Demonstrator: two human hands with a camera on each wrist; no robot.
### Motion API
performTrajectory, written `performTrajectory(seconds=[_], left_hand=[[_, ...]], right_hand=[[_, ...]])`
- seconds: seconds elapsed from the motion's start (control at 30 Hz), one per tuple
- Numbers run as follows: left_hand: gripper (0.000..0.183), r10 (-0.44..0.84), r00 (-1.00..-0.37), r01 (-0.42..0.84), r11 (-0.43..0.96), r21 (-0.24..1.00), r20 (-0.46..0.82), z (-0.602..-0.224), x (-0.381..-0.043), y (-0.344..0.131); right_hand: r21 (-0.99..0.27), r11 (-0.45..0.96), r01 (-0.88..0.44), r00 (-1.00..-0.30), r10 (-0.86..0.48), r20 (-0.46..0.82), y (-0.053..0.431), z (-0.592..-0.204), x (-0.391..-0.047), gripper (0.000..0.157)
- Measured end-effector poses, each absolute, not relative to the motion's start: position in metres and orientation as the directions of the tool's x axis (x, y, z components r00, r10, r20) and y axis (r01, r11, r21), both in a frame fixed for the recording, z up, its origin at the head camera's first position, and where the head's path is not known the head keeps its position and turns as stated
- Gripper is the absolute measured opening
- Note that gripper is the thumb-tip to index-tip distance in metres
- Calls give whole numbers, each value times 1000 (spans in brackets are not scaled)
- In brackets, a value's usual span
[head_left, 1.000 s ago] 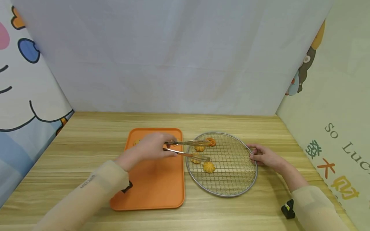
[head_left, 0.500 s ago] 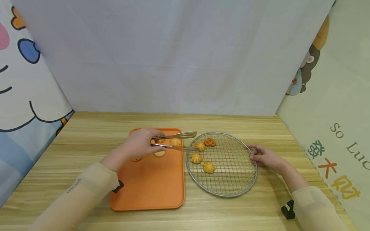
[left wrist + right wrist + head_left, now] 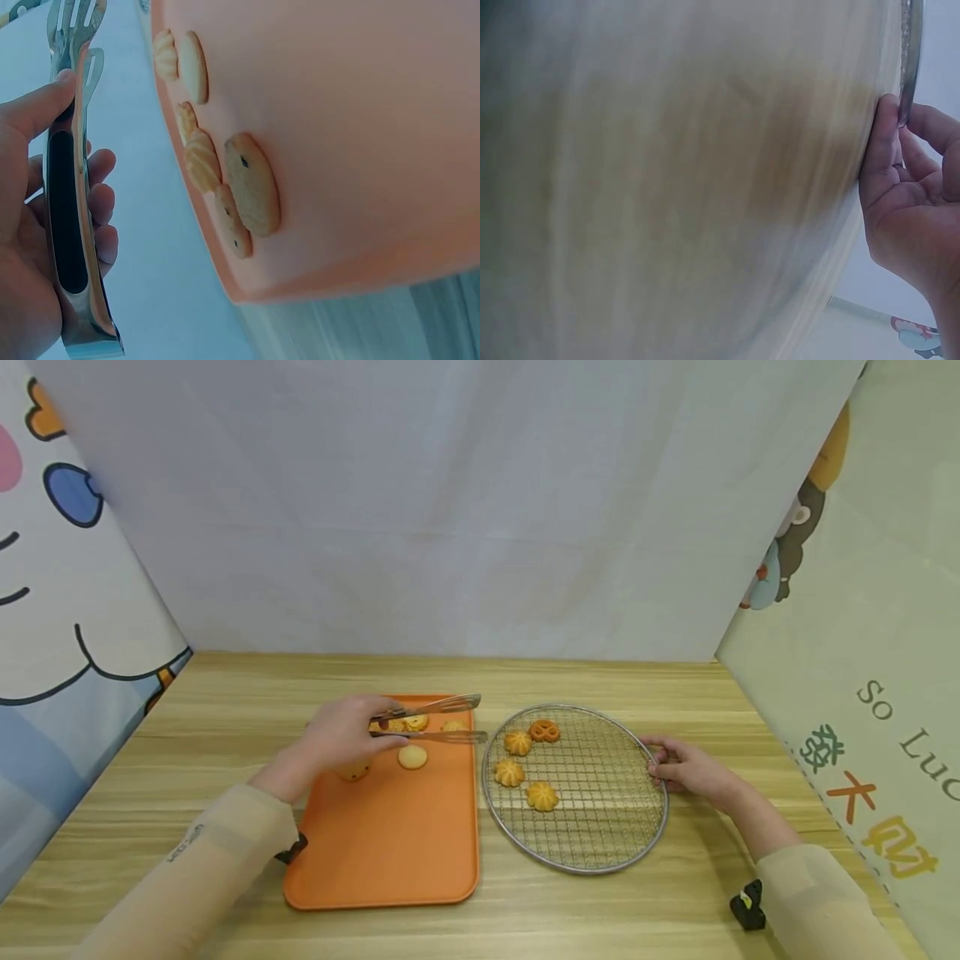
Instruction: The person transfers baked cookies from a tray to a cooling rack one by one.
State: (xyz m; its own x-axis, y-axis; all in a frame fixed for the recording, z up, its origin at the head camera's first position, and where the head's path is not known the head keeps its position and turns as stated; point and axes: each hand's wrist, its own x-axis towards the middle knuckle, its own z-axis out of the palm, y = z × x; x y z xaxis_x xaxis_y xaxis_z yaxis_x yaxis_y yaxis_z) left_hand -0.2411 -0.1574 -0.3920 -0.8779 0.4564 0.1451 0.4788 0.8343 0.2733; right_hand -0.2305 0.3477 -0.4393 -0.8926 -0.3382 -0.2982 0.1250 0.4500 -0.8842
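The left hand was stretched over the tray, knuckles up, fingers wrapped round the tongs, and those tongs gaped towards the rack just beside! Opposite, the right hand, arm angled inward, pinched the rack's rim; three cookies and a pretzel sat on its left half, more cookies at the tray's far end

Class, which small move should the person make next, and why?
Probably the left hand should lower the open tongs and pinch the fluted biscuit near the right edge of the orange tray. In the head view it shows between their arms, which hold nothing, and the right hand holds the wire rack, where other biscuits lie.
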Motion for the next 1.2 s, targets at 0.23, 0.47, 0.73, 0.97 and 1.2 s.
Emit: performTrajectory(seconds=[0.23, 0.47, 0.73, 0.97, 1.2], left_hand=[[48, 437, -892, 452, 844, 290, 120, -397, -247, -165], [53, 433, -898, 438, 856, 275, 82, -403, -251, -169], [56, 399, -917, 388, 878, 281, 21, -409, -257, -175], [54, 393, -919, 367, 886, 282, -38, -409, -262, -179], [51, 401, -914, 371, 886, 277, -57, -406, -264, -176]], right_hand=[[-887, 443, 132, -891, -339, -302, 346, -436, -228, 60], [-889, 438, 136, -891, -338, -302, 346, -435, -227, 60], [-889, 439, 132, -891, -341, -301, 345, -435, -227, 61], [-891, 434, 136, -889, -343, -303, 346, -435, -227, 60], [-889, 436, 138, -890, -340, -305, 345, -434, -227, 60]])
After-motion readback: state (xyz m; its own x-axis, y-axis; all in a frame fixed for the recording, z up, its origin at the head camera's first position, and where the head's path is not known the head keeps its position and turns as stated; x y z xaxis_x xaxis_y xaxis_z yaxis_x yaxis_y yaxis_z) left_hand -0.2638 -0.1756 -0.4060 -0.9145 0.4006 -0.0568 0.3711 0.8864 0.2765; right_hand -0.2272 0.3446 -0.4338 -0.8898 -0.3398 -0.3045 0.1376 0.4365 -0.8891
